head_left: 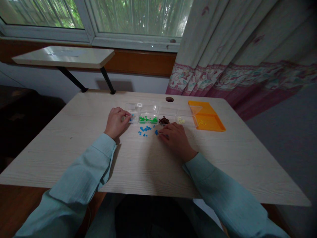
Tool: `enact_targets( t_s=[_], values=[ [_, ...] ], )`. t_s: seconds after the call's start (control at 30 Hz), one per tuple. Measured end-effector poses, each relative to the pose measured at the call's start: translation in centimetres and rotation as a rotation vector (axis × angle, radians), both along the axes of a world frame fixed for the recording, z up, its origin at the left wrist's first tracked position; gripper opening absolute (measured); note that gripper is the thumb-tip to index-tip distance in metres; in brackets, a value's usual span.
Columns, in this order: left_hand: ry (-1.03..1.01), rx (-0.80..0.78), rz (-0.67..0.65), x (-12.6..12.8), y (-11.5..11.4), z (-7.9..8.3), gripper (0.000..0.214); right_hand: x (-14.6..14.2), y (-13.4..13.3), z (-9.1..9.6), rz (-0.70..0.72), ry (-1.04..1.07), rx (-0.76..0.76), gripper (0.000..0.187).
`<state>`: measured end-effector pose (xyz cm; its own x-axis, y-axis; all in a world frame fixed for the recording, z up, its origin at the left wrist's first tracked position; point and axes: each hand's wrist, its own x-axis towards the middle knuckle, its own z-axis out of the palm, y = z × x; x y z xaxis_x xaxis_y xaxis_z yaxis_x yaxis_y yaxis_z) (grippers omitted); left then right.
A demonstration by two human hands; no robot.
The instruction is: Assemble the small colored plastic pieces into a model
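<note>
A clear plastic organiser box (158, 109) with several compartments lies on the wooden table (148, 165). Its compartments hold blue, green (148, 119), dark brown (163, 120) and pale yellow (181, 121) beads. Loose blue beads (146, 130) are scattered on the table in front of it. My left hand (116, 122) rests by the box's left end, fingers curled in a pinch at the blue compartment. My right hand (174, 137) lies palm down, fingertips pressed together at a blue bead beside the scattered pile.
An orange lid or tray (206, 116) with a few yellow beads lies right of the box. A cable hole (169, 99) sits near the table's far edge. A small folding shelf (64, 57) hangs under the window; a patterned curtain (235, 66) drapes at the right.
</note>
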<state>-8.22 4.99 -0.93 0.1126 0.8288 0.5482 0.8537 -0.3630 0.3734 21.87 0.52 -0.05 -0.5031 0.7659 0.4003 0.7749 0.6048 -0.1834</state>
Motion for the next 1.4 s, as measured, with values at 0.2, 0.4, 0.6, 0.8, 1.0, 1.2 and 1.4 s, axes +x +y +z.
enact_targets(
  t_s=[0.2,0.4,0.6,0.8,1.0,1.2,1.4],
  values=[
    [0.003,-0.002,0.005,0.0,0.0,0.0,0.021,-0.9,-0.3,0.2,-0.049,-0.043,0.007,0.011],
    [-0.002,-0.004,0.006,-0.1,0.1,-0.2,0.020,-1.1,-0.3,0.0,-0.051,-0.043,-0.007,0.013],
    [0.027,-0.014,0.014,-0.1,0.0,-0.1,0.021,-1.2,-0.3,0.4,-0.048,-0.048,-0.028,0.013],
    [0.023,-0.020,0.025,0.0,0.0,-0.1,0.020,-1.1,-0.2,0.2,-0.037,-0.049,-0.033,0.015],
    [0.024,0.002,0.017,-0.1,0.0,0.0,0.021,-0.9,0.0,-0.2,-0.009,-0.023,0.020,0.013],
    [-0.009,0.046,-0.033,1.0,-0.6,0.6,0.022,-0.6,0.3,0.1,0.013,0.078,0.146,0.011],
    [-0.016,0.036,-0.173,3.5,-2.5,2.0,0.022,-0.5,-0.2,1.2,0.048,0.177,0.275,0.012]
  ],
)
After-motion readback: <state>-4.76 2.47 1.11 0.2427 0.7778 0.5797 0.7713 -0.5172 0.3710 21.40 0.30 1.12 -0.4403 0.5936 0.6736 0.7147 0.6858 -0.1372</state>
